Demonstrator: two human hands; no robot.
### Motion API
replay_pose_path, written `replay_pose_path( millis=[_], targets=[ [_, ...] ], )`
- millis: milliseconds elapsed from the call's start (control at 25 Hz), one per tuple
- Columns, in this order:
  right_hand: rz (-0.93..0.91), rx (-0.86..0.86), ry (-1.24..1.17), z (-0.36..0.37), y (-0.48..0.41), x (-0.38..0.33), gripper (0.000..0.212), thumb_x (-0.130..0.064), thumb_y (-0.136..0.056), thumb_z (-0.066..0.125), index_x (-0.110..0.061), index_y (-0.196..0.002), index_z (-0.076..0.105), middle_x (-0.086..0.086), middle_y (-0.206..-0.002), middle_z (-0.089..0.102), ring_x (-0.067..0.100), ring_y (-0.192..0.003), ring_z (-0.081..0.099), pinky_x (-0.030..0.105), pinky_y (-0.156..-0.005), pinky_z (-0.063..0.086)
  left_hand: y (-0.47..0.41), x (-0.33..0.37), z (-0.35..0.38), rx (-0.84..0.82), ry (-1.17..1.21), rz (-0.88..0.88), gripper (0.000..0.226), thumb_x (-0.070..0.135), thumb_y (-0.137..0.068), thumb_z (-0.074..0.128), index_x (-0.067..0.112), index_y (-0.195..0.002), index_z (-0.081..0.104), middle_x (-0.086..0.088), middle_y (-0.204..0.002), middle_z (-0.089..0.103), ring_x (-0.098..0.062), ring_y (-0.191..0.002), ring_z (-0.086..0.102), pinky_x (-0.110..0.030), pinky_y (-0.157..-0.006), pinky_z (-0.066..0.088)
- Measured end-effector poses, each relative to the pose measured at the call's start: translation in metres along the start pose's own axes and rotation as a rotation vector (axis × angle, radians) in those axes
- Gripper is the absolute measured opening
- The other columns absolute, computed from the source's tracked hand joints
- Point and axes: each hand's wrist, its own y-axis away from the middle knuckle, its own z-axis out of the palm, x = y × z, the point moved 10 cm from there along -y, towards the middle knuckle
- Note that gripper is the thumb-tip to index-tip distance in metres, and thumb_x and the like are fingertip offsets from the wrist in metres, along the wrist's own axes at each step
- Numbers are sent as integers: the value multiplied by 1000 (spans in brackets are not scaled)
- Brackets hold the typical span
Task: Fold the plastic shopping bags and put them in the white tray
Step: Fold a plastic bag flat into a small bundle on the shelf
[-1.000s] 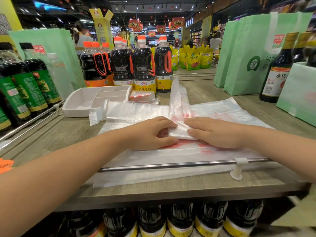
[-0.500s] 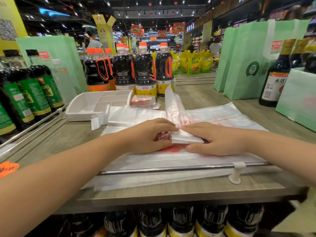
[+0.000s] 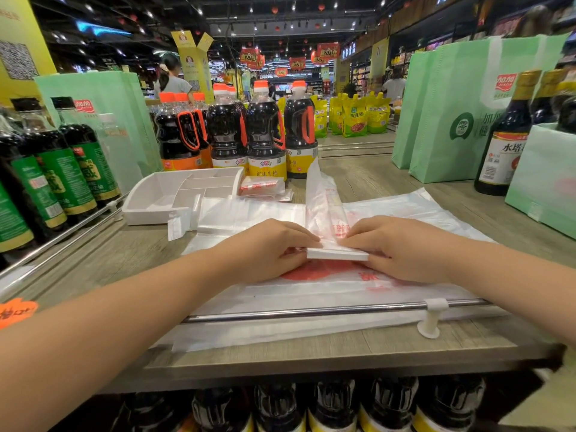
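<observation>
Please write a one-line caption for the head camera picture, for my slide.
Left hand and right hand fold a plastic bag on a shelf, white tray nearby.

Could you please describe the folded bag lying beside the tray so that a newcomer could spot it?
Find the white tray at the far left of the wooden shelf. Just right of it, before the yellow-labelled bottles, lies the folded bag. Unlike the bags spread flat nearer the person, it is a small compact packet with red print.
</observation>
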Motion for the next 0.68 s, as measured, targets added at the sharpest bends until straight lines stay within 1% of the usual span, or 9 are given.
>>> replay_pose_path(
  millis=[80, 120, 240, 320, 400, 440, 520, 600, 680],
  targets=[
    [-17, 1, -25, -1, 1, -4, 43, -24, -100, 51, -37, -140, 55, -20, -142, 51, 1, -127, 46, 10, -100, 31, 1, 1, 0, 1, 11, 14, 34, 13, -93, 62, 17, -127, 69, 2, -128, 68, -10, -113, 63, -14, -100, 43],
    [-15, 2, -38, 0, 0, -5, 43, -23, -100, 51, -37, -140, 55, -21, -142, 52, 0, -128, 46, 9, -101, 29, 1, 0, 0, 1, 26, 3, 35, 13, -93, 62, 18, -128, 69, 3, -128, 68, -10, -115, 63, -18, -101, 44],
    [-19, 10, -65, 0, -1, -3, 40, -27, -101, 51, -42, -138, 56, -22, -139, 55, 2, -127, 50, 21, -107, 37, 1, -3, 0, 6, 52, -31, 36, 13, -95, 63, 21, -129, 67, 4, -126, 68, -10, -114, 62, -22, -99, 46],
    [-1, -14, -76, 4, -1, 1, 37, -32, -102, 50, -44, -136, 56, -23, -135, 58, 1, -123, 51, 24, -105, 40, 3, -6, 2, -13, 46, -61, 33, 17, -97, 62, 26, -128, 67, 4, -115, 72, -8, -102, 63, -24, -90, 47],
    [36, -16, -159, 4, -1, 3, 29, -37, -102, 50, -43, -127, 63, -23, -123, 63, 2, -114, 56, 22, -98, 43, 3, -10, 2, -4, 63, -106, 18, 23, -98, 60, 27, -113, 70, 8, -96, 72, -2, -85, 61, -24, -75, 45],
    [54, 7, -226, 3, -2, 5, 25, -38, -101, 50, -39, -120, 67, -21, -115, 66, 3, -108, 58, 20, -93, 44, 2, -13, 1, 12, 102, -140, 11, 25, -99, 59, 25, -105, 69, 10, -89, 70, -2, -78, 59, -24, -70, 43],
    [105, 73, -349, -1, -3, 10, 22, -37, -100, 53, -32, -114, 70, -17, -102, 68, -1, -97, 59, 15, -86, 43, 1, -20, 0, 50, 227, -241, 15, 27, -100, 57, 24, -108, 69, 13, -90, 69, 0, -76, 58, -20, -69, 43],
    [183, 101, -434, -1, -5, 17, 18, -35, -100, 54, -33, -107, 70, -16, -88, 69, -6, -81, 59, 10, -74, 43, -1, -28, 2, 78, 328, -321, 13, 27, -101, 56, 22, -104, 68, 13, -86, 68, 3, -72, 56, -21, -70, 43],
    [247, 118, -545, 0, -9, 22, 15, -35, -101, 54, -31, -101, 69, -11, -83, 71, 0, -75, 63, 11, -66, 47, -4, -34, 5, 86, 378, -379, 15, 28, -102, 54, 18, -98, 64, 11, -76, 63, -2, -63, 52, -24, -64, 41]
  ],
)
